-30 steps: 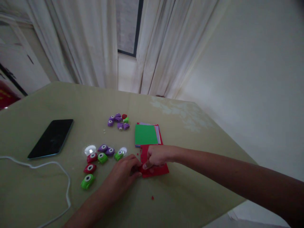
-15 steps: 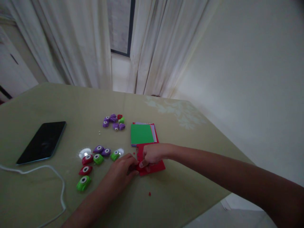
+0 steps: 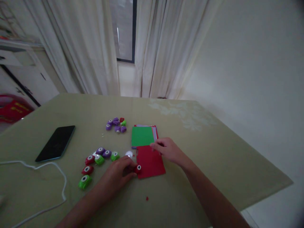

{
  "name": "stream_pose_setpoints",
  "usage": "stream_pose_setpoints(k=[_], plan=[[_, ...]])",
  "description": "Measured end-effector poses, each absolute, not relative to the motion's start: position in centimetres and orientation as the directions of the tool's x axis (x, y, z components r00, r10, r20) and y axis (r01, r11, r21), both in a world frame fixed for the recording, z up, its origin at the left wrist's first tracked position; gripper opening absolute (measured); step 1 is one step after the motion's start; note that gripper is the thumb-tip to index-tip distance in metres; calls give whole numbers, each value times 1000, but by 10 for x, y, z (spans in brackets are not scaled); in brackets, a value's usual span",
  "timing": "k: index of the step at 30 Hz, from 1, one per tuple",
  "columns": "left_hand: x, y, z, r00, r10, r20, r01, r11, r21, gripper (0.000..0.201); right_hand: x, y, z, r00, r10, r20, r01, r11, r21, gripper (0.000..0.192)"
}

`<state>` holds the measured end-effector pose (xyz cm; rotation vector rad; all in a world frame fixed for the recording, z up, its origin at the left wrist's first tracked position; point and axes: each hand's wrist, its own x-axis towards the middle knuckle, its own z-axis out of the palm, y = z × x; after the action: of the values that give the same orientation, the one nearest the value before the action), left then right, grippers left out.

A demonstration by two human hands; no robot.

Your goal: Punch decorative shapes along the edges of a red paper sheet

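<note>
Red paper [image 3: 150, 164] lies flat on the green surface [image 3: 204, 164] at lower centre of the frame, its long axis running from the near edge away toward the curtains, leaning slightly left at the far end. At its near left corner sits a small red punch [image 3: 138, 167], white dot facing up, and the left hand [image 3: 121, 172] has its grip closed around that punch, fingers pressed on its left side. A red scrap [image 3: 147, 198] lies nearer, alone. Right hand [image 3: 167, 149] rests on the sheet's far right corner, fingers loosely spread, clamping nothing. Left of centre, a cluster of punches [image 3: 98, 158] in red, green and purple. Farther back, the green paper stack [image 3: 142, 136] touches the red sheet's far edge. A phone [image 3: 56, 143] and white cable [image 3: 47, 177] sit at left; a small purple punch group [image 3: 116, 124] lies farthest.
</note>
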<state>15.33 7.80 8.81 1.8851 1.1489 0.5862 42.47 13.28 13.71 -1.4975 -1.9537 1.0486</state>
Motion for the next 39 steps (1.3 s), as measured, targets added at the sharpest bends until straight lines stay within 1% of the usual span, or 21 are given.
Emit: stream_pose_setpoints(k=[2, 3, 4, 5, 7, 12, 15, 19, 22, 25, 27, 30, 32, 34, 36, 39], plan=[[152, 77, 86, 460, 887, -37, 474, -210, 855, 15, 445, 135, 122, -160, 987, 8, 531, 93, -842, 48], [152, 77, 86, 455, 889, -43, 461, -194, 866, 15, 453, 135, 114, -47, 998, 29, 490, 48, -871, 50], [152, 77, 86, 455, 889, -50, 452, -182, 873, 15, 460, 134, 106, 49, 999, 21, 453, -3, -892, 50], [151, 76, 85, 457, 888, -56, 449, -176, 876, 15, 465, 133, 99, 79, 997, -13, 448, -48, -893, 50], [151, 75, 85, 458, 888, -50, 460, -188, 868, 15, 470, 131, 90, 39, 997, -69, 493, -79, -866, 46], [151, 72, 85, 452, 892, -24, 483, -221, 847, 18, 462, 127, 92, -28, 998, -61, 641, -29, -767, 39], [152, 71, 83, 439, 898, -2, 482, -234, 845, 21, 454, 125, 96, -15, 995, -95, 699, -57, -713, 37], [152, 70, 78, 445, 895, 9, 497, -256, 829, 16, 451, 121, 96, 8, 991, -136, 728, -99, -679, 24], [151, 70, 78, 444, 896, 25, 494, -268, 827, 18, 452, 120, 95, -14, 989, -144, 663, -99, -742, 18], [150, 69, 80, 454, 891, 33, 491, -281, 825, 17, 453, 120, 93, -75, 987, -145, 562, -78, -823, 17], [151, 68, 81, 459, 888, 43, 500, -297, 813, 17, 452, 120, 93, -113, 987, -115, 563, -32, -826, 18], [154, 64, 83, 449, 890, 71, 530, -330, 782, 19, 447, 118, 96, -168, 985, -38, 609, 74, -790, 18], [154, 61, 85, 429, 897, 103, 565, -355, 745, 20, 445, 117, 98, -193, 981, -26, 588, 95, -803, 16], [152, 58, 86, 395, 906, 154, 615, -385, 688, 21, 445, 117, 100, -199, 978, -55, 517, 57, -854, 18], [147, 59, 87, 345, 909, 232, 670, -412, 618, 22, 449, 119, 101, -196, 976, -92, 429, 1, -903, 25], [134, 65, 88, 270, 900, 342, 743, -421, 520, 24, 459, 123, 102, -159, 980, -117, 319, -61, -946, 32]])
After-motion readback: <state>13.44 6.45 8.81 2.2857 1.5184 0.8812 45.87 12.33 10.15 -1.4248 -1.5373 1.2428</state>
